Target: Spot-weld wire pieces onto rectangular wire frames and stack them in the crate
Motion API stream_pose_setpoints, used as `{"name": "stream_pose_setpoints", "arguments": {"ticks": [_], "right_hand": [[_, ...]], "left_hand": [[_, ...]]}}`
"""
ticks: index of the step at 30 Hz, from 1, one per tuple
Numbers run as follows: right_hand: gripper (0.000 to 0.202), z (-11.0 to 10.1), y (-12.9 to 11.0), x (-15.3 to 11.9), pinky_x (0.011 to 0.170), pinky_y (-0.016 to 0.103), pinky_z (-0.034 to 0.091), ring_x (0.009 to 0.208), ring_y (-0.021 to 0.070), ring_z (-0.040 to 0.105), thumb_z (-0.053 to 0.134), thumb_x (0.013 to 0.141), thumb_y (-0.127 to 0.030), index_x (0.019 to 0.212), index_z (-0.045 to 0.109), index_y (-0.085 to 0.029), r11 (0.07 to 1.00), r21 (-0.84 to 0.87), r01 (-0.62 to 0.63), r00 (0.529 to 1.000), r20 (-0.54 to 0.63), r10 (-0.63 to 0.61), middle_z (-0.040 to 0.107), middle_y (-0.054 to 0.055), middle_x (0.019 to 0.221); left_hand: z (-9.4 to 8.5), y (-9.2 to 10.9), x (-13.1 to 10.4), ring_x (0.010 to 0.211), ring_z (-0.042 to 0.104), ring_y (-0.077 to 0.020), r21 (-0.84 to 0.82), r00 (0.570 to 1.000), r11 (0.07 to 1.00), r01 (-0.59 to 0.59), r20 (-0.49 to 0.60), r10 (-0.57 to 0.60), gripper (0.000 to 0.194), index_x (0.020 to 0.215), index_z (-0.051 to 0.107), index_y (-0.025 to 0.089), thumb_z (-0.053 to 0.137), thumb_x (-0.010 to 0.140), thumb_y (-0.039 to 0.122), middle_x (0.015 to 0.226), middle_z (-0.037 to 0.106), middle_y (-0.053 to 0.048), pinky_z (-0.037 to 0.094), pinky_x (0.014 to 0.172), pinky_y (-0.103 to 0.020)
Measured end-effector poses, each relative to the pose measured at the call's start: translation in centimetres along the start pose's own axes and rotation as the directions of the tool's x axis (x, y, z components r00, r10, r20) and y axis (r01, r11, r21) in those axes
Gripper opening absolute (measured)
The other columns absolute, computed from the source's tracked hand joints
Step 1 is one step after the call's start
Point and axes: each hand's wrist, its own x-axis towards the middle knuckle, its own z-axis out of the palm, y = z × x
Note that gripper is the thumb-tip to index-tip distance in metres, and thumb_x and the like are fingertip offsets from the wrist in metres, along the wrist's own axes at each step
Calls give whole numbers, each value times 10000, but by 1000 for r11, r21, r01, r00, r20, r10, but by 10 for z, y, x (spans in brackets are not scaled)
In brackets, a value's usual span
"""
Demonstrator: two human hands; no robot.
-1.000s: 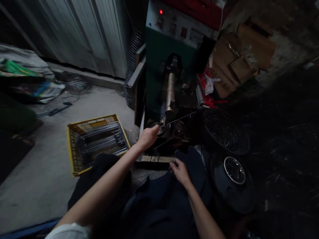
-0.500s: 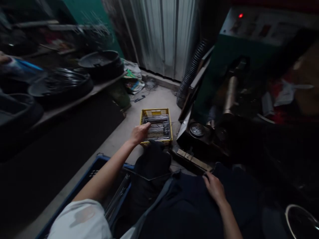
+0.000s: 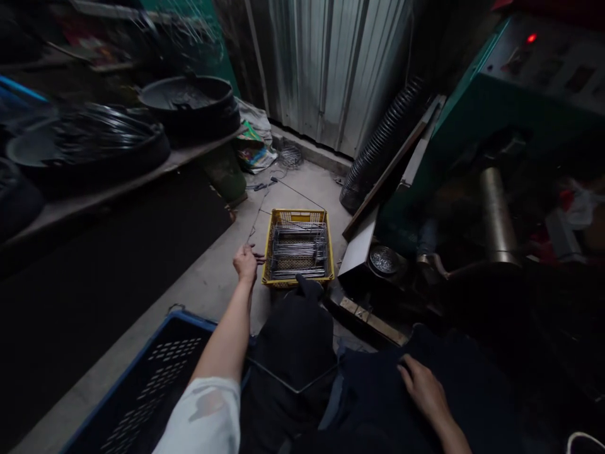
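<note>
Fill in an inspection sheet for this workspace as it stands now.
Surface: grey concrete floor, dimly lit
Job's things: yellow crate holding thin metal rods
Clutter: printed sack and tangled wire near the metal wall
Hands: left hand beside the yellow crate, seemingly pinching a thin wire; right hand on dark cloth, nothing seen in it
Cables: dark strand on the floor, type unclear
Surroundings: green machine, red lamp lit; blue crate at left

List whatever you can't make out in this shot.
Head view:
- Left hand: what it holds, if anything; too small and dark.
- Machine panel: markings, blurred and dim.
- Blue crate: near end, cut off by bottom edge.
- Pale ring: most of it, cut off at bottom right.
</note>
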Motion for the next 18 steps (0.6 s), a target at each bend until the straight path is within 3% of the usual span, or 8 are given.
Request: {"name": "stream_pose_setpoints", "arguments": {"ticks": [4, 7, 10, 13, 15, 16, 17, 18], "right_hand": [[228, -3, -3, 2, 686, 292, 450, 917, 231, 668, 365, 938, -360, 964, 579, -287, 999, -14, -39, 999, 33, 40, 691, 44, 1022], [237, -3, -3, 4, 663, 287, 439, 963, 241, 663, 366, 943, -356, 1009, 583, -289, 997, -50, -65, 996, 59, 68, 687, 52, 1065], [242, 3, 2, 8, 684, 284, 437, 1002, 242, 655, 377, 949, -343, 1040, 590, -278, 994, -97, -41, 995, 81, 49, 680, 58, 1104], [243, 9, 7, 13, 722, 289, 442, 1002, 236, 655, 381, 956, -332, 1047, 596, -262, 991, -135, -8, 997, 81, 19, 671, 71, 1135], [239, 9, 7, 14, 720, 291, 441, 980, 233, 660, 389, 958, -332, 1052, 594, -252, 987, -159, -4, 996, 84, 17, 669, 77, 1134], [234, 8, 5, 13, 716, 290, 438, 968, 231, 663, 396, 958, -333, 1051, 592, -247, 986, -168, 0, 996, 90, 16, 670, 76, 1125], [225, 6, 3, 11, 713, 289, 435, 958, 227, 664, 405, 957, -333, 1048, 590, -243, 985, -175, 2, 996, 93, 15, 673, 75, 1111], [215, 4, 1, 9, 713, 286, 431, 952, 222, 664, 414, 955, -331, 1045, 587, -240, 984, -179, 5, 996, 91, 12, 675, 72, 1099]], "left_hand": [[7, -26, -13, 746, 634, -145, 99, 980, 988, 119, 148, -133, 292, 1150, 566, 139, 565, 926, 327, 991, 639, -60, 566, 630, -298], [-6, -38, -38, 728, 625, -140, 191, 960, 977, 89, 246, -135, 275, 1119, 576, 136, 573, 921, 326, 964, 636, -52, 557, 621, -294], [-35, -34, -82, 678, 607, -140, 230, 942, 971, -69, 334, -12, 234, 1012, 591, 135, 547, 924, 347, 843, 629, -27, 535, 612, -295], [-66, -17, -156, 716, 586, -191, 229, 891, 919, -320, 402, 210, 264, 798, 574, 191, 520, 889, 432, 729, 596, -23, 515, 697, -338], [-78, -7, -213, 776, 578, -210, 200, 802, 854, -481, 494, 336, 270, 768, 567, 218, 546, 850, 474, 780, 607, -34, 494, 770, -351], [-81, -5, -240, 802, 574, -218, 174, 716, 793, -583, 572, 401, 240, 768, 577, 224, 582, 828, 457, 805, 614, -40, 484, 783, -348], [-83, -4, -264, 815, 564, -230, 200, 557, 596, -778, 659, 505, 222, 769, 578, 228, 546, 860, 428, 816, 618, -51, 477, 776, -357], [-83, -4, -283, 808, 557, -236, 230, 456, 429, -874, 695, 556, 210, 755, 583, 229, 521, 882, 385, 812, 623, -58, 471, 751, -357]]}}
